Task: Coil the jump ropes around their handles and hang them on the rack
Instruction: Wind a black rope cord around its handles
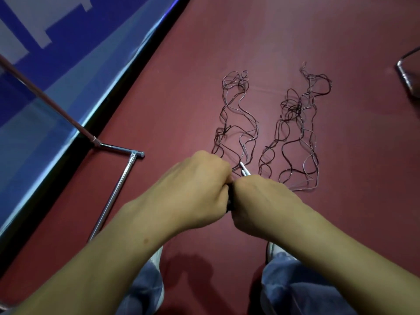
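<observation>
Left hand (195,189) and right hand (261,201) are both fisted, knuckles touching, backs up. A sliver of dark handle (230,200) shows in the seam between them, and both sets of fingers are curled round it. How many handles are in there cannot be told. A white tip (244,170) pokes out at 12 o'clock, just above the right hand.

The left jump rope (236,123) is a thin, dark, loose tangle on the red floor (341,30), running from the hands toward 12 o'clock. The right jump rope (297,133) is a second loose tangle at 1 o'clock, beside the first and apart from it.

The rack (118,189) shows its chrome base tubes at 9 o'clock, with a slanted pole rising toward 10. The blue wall panel (68,42) is at 10–11 o'clock. A metal frame piece (406,73) sits at 2 o'clock, at the edge of view. Jeans (295,287) and white shoes (156,258) are at 6 o'clock.
</observation>
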`<state>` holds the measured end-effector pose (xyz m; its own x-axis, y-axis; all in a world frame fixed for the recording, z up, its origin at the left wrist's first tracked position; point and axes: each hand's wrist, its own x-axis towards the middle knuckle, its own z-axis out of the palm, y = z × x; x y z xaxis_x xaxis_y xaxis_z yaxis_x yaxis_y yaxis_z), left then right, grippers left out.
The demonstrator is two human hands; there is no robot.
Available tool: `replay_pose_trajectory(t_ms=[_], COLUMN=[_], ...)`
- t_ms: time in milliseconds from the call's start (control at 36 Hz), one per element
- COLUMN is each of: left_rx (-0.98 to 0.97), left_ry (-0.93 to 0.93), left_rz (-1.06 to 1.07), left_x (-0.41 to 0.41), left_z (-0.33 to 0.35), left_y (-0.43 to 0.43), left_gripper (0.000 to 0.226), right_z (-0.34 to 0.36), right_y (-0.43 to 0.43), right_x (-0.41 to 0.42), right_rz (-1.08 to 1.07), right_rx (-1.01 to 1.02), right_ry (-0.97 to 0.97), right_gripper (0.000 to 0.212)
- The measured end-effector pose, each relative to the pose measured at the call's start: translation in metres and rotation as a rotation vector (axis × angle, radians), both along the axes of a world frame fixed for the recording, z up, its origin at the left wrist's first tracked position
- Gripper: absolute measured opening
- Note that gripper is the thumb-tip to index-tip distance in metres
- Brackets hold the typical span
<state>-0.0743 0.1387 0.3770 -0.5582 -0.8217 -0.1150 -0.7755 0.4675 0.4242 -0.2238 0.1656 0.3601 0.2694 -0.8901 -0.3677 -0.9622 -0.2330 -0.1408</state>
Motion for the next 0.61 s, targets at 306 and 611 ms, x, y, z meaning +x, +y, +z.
replay_pose_trajectory(t_ms=[306,611], left_rx=[-0.342,-0.213], left_ry=[0.313,0.556], left_rz=[0.131,0.441], left_x=[-0.008,-0.026], left_z=[0.002,0.004], left_y=[0.027,0.034], left_gripper=[0.018,0.033], right_z=[0.004,0.019], right_y=[-0.021,-0.033], right_x=[-0.011,-0.027], right_rz=[-0.235,-0.332], right_rx=[-0.051,-0.128], right_ry=[-0.116,-0.201], right_gripper=[0.015,0.021])
